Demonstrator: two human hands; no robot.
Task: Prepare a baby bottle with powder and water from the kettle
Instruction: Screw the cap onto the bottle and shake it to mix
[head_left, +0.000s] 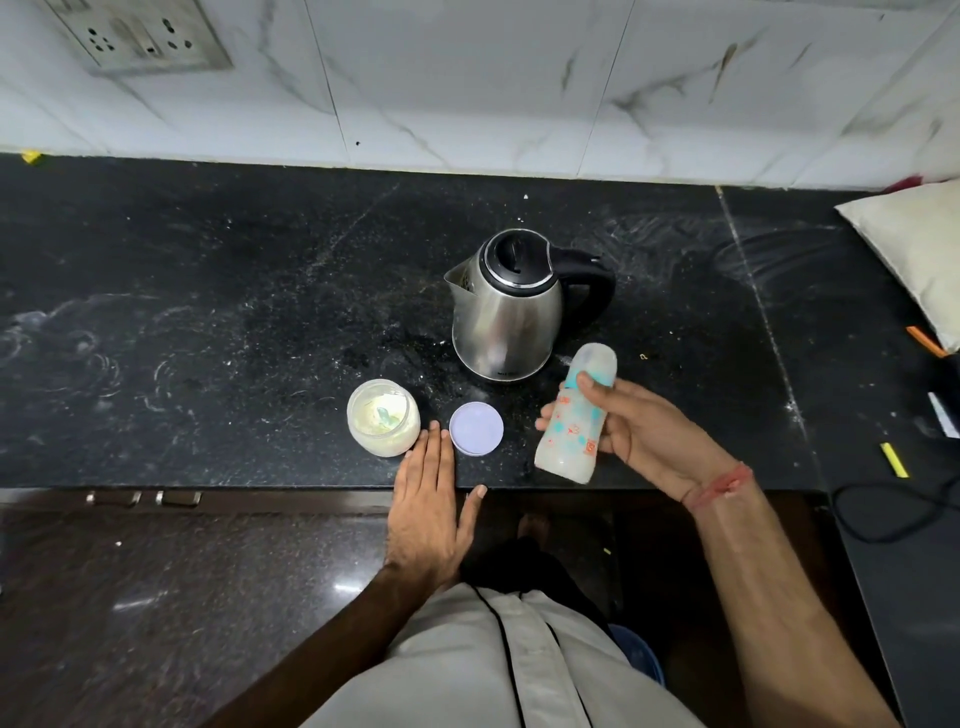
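My right hand (639, 431) grips a capped baby bottle (574, 415) with teal and orange prints, held tilted above the counter's front edge. A steel kettle (506, 306) with a black lid and handle stands just behind it, lid down. An open jar of pale powder (383, 423) with a scoop inside sits to the left. Its lilac lid (476, 428) lies flat beside it. My left hand (434, 499) lies flat with straight fingers at the counter edge, fingertips between the jar and the lid.
The black stone counter (208, 312) runs to a white marble wall with a socket plate (137, 34). A pale cushion (919, 249), a yellow marker (893, 460) and a black cable (883, 514) are at the right. Drawer handles (143, 499) sit below the edge.
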